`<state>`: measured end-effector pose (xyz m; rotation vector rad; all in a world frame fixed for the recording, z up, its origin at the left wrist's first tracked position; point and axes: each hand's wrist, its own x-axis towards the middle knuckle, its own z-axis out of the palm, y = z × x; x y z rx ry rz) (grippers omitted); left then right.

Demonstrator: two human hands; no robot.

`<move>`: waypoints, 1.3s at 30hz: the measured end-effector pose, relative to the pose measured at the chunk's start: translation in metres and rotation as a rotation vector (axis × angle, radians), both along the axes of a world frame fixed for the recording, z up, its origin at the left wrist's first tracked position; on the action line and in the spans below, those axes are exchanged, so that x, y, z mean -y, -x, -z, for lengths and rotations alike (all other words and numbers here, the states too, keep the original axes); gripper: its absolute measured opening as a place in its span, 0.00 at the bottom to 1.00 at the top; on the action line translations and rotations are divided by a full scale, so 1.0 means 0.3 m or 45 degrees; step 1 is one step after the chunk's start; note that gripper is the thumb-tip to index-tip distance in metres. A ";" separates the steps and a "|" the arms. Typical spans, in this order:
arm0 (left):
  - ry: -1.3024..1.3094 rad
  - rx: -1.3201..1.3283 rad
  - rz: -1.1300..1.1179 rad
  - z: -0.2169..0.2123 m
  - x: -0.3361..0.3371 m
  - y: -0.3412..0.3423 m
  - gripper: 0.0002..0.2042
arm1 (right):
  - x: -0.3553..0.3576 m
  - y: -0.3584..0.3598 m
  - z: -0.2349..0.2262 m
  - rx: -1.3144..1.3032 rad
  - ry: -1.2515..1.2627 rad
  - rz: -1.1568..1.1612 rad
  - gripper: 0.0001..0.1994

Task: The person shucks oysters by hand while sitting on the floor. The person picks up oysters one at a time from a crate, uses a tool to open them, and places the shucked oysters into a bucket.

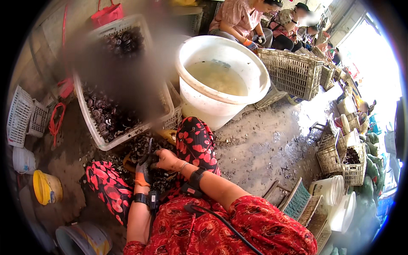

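Observation:
My left hand (143, 170), in an orange and dark glove, is closed beside my right hand, above a heap of dark shells and fragments (164, 183) between my knees. A thin, dark, narrow piece (150, 145) sticks up from the gloved fingers; its kind is unclear. Bare and bent, the fingers of my right hand (167, 160) pinch close to the glove. Whatever lies between the two hands is too small and covered to name. Just beyond them stands a white tray (103, 144) of dark shellfish (104, 114), partly hidden by a dark blur.
A large white tub (204, 102) of cloudy water stands ahead. Plastic crates (293, 72) line the far right, near a seated person (242, 21). A yellow bucket (42, 187) sits left; white buckets (329, 189) stand right. Shell bits litter the wet floor (263, 140).

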<state>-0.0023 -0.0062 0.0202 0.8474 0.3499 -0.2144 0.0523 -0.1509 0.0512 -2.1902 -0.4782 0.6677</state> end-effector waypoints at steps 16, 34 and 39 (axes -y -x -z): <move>-0.426 0.286 0.058 0.062 -0.087 0.036 0.12 | 0.097 0.006 0.009 0.031 -0.477 0.174 0.31; -0.951 0.520 -0.007 0.048 -0.039 0.015 0.10 | 0.087 -0.010 -0.107 -0.277 -0.185 0.186 0.21; -0.963 0.060 -0.042 0.279 -0.196 0.021 0.12 | 0.101 0.019 -0.166 -0.219 -0.620 -0.003 0.26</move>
